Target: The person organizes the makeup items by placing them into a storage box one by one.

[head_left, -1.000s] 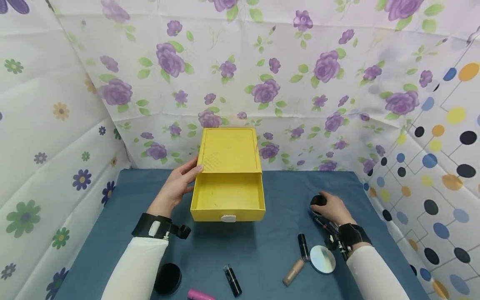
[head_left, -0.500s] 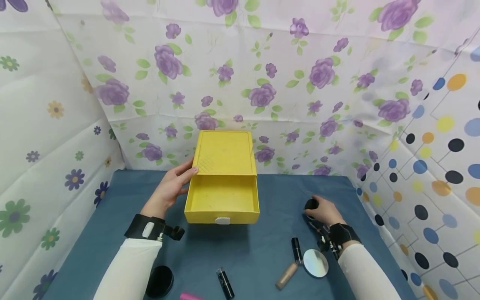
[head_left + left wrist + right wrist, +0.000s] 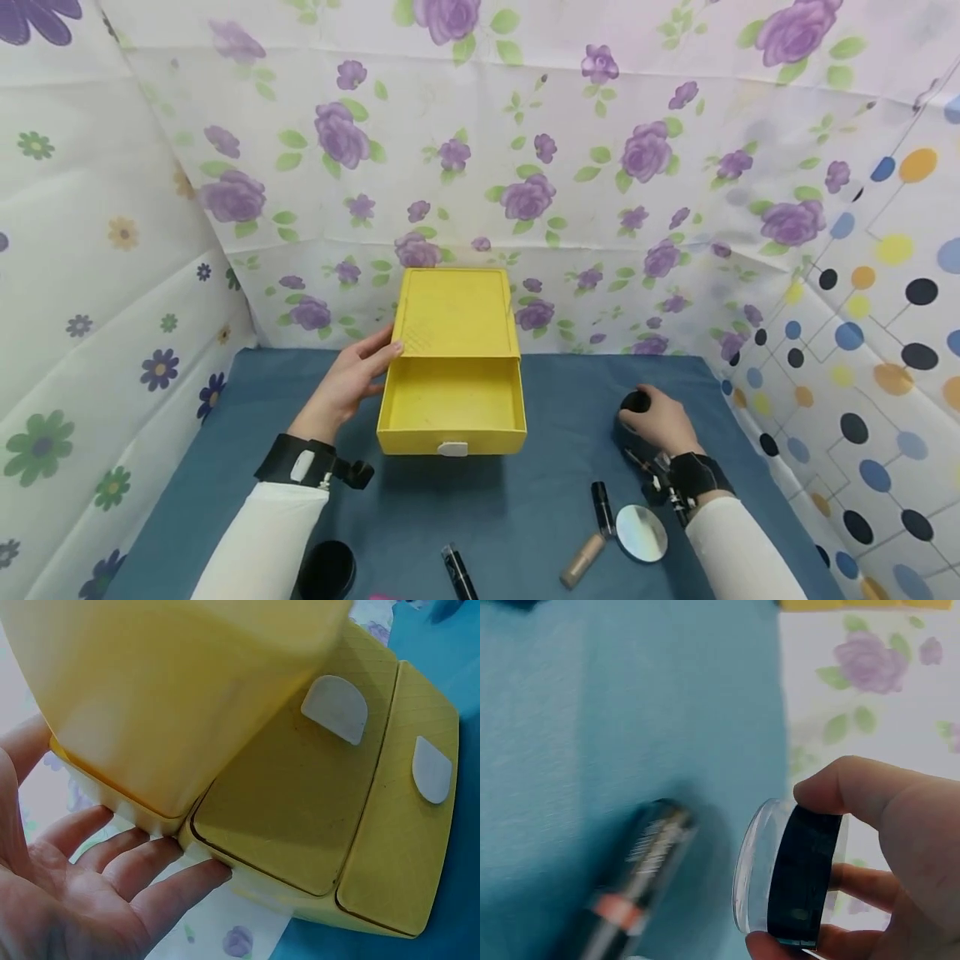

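A yellow drawer cabinet (image 3: 457, 312) stands at the middle of the blue cloth, its top drawer (image 3: 452, 437) pulled out. My left hand (image 3: 352, 379) touches the cabinet's left side, thumb at the top front corner. In the left wrist view, its straight fingers (image 3: 161, 874) lie against the side, and two lower drawers with white tabs (image 3: 337, 709) are pushed in. On the right, my right hand (image 3: 663, 421) grips a small round cosmetic jar (image 3: 804, 877), black with a clear part, between thumb and fingers. A dark tube with a reddish band (image 3: 619, 909) lies beneath, blurred.
Near the right forearm lie a round mirror (image 3: 641, 533), a black tube (image 3: 602, 508) and a beige tube (image 3: 582, 562). At the front are another black tube (image 3: 459, 573) and a black round container (image 3: 327, 570). Flowered sheets (image 3: 562, 200) hang behind the blue cloth (image 3: 555, 467).
The head view shifts slightly. My right hand has moved the jar a little farther from the round mirror. My left hand stays against the cabinet, and the drawer stays pulled out.
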### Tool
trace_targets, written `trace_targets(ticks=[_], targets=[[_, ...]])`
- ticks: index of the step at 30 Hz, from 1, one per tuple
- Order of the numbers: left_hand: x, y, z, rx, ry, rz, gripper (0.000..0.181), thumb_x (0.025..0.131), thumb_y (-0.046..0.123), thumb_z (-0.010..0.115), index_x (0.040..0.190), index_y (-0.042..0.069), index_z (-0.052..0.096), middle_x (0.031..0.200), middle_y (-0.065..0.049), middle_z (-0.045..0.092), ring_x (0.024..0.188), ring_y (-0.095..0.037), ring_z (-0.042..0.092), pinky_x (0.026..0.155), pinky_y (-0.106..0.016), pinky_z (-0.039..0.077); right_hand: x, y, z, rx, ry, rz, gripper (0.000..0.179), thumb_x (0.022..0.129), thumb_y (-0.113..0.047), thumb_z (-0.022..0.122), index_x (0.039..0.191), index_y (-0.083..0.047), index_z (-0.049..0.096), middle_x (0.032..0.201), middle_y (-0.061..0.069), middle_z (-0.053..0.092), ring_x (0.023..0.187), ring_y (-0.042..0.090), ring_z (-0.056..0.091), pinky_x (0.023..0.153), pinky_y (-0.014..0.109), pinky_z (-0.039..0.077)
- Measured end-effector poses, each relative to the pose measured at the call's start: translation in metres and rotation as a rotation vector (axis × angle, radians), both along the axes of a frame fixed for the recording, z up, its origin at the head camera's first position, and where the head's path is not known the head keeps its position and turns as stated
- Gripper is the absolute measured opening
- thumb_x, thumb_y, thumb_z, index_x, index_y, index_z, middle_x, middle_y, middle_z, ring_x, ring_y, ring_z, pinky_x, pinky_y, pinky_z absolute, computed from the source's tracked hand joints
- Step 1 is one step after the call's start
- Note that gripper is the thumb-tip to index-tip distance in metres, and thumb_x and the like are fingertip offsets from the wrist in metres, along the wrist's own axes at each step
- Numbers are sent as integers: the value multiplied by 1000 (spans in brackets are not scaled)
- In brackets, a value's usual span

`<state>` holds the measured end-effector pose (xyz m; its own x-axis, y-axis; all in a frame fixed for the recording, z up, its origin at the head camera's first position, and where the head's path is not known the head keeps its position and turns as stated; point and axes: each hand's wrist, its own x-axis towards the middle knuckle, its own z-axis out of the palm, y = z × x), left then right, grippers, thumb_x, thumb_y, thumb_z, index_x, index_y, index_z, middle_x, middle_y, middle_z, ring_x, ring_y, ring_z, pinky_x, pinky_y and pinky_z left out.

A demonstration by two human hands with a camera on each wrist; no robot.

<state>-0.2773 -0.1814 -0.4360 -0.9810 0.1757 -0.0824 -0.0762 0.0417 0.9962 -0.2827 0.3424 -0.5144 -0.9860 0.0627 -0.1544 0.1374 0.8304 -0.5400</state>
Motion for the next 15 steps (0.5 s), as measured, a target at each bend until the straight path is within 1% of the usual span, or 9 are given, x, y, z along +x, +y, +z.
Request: trace_targets(ticks=[5, 10, 12, 15], targets=[[0, 4, -1, 3, -17, -17, 77, 106, 46, 69, 171, 25, 32, 174, -8, 31, 153, -40, 41, 114, -65, 43, 9, -2, 29, -18, 5, 28, 81, 105, -42, 66, 168, -4, 31, 156, 39, 39, 133, 60, 46, 96, 69, 48], [-1, 6, 0, -6, -25, -6, 78, 105, 48, 69, 171, 27, 33, 174, -7, 31, 153, -39, 40, 114, -65, 43, 17, -19, 62, -53, 29, 82, 82, 105, -50, 67, 168, -10, 33, 159, 35, 38, 136, 59, 45, 99, 68, 48], [-2, 5, 1, -10, -28, 3, 78, 105, 49, 69, 171, 28, 33, 174, -7, 31, 153, -39, 40, 114, -65, 44, 18, -27, 72, -60, 40, 109, 83, 104, -53, 67, 168, -11, 35, 159, 34, 40, 136, 57, 47, 98, 66, 50], [-3, 3, 2, -15, -31, 5, 79, 105, 50, 69, 171, 28, 32, 174, -7, 31, 153, -39, 41, 113, -65, 44, 20, -37, 82, -54, 44, 146, 83, 103, -53, 69, 167, -12, 37, 157, 33, 44, 133, 55, 51, 94, 62, 52]])
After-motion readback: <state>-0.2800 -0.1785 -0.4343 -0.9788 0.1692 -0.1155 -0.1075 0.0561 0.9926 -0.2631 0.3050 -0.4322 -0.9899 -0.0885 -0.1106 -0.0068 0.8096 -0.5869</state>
